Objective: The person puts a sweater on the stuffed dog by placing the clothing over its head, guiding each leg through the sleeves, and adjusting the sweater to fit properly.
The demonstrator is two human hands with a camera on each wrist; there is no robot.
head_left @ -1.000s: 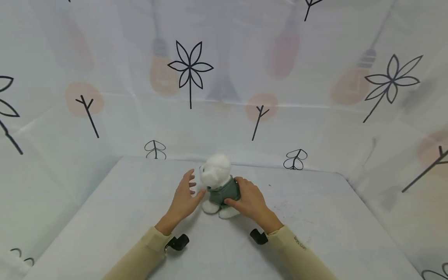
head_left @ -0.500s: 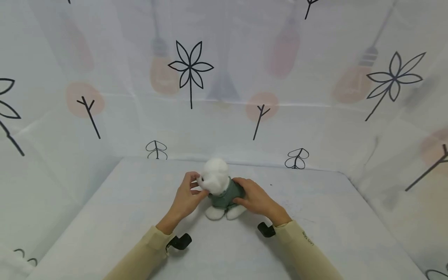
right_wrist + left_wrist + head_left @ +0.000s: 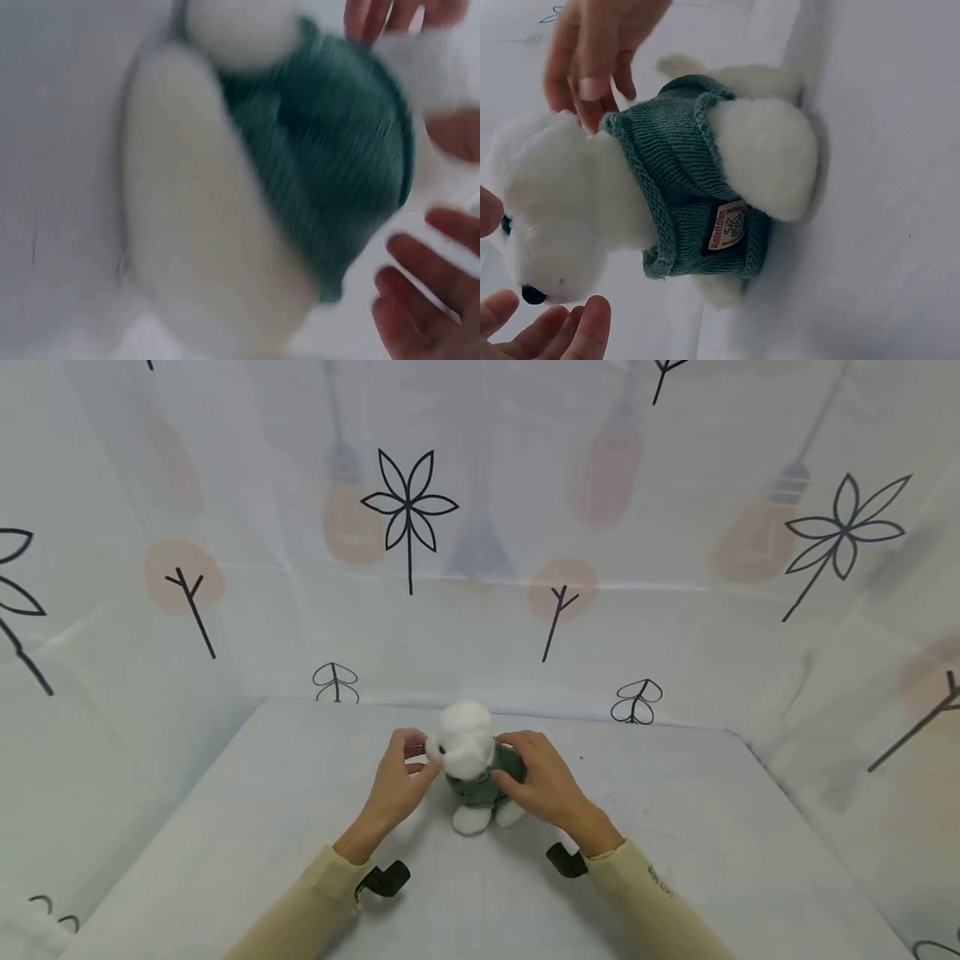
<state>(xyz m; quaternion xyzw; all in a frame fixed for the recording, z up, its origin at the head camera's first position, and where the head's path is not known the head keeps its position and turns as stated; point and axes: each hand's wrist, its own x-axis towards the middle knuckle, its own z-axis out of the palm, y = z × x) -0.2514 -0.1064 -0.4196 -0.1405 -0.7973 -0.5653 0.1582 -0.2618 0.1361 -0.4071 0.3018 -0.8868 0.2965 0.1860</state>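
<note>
A white plush toy animal (image 3: 465,727) in a green knitted vest (image 3: 679,150) sits upright on the white table (image 3: 420,902). It has a black nose (image 3: 533,294) and a small printed label (image 3: 727,228). My left hand (image 3: 397,781) is at its face with fingers loosely bent, the thumb near an eye and the fingertips under the snout. My right hand (image 3: 551,789) is around the other side, its fingertips at the neck and collar in the left wrist view. In the right wrist view, blurred, its fingers (image 3: 439,277) are spread, with a gap beside the vest.
A white cloth backdrop (image 3: 480,635) printed with flowers, twigs and light bulbs stands behind the table and at both sides. Each wrist carries a black camera (image 3: 386,878). The sleeves are pale yellow.
The toy has turned its front more towards me and shifted slightly right. My left hand has come in to its face. My right hand has moved slightly right and stays beside the toy.
</note>
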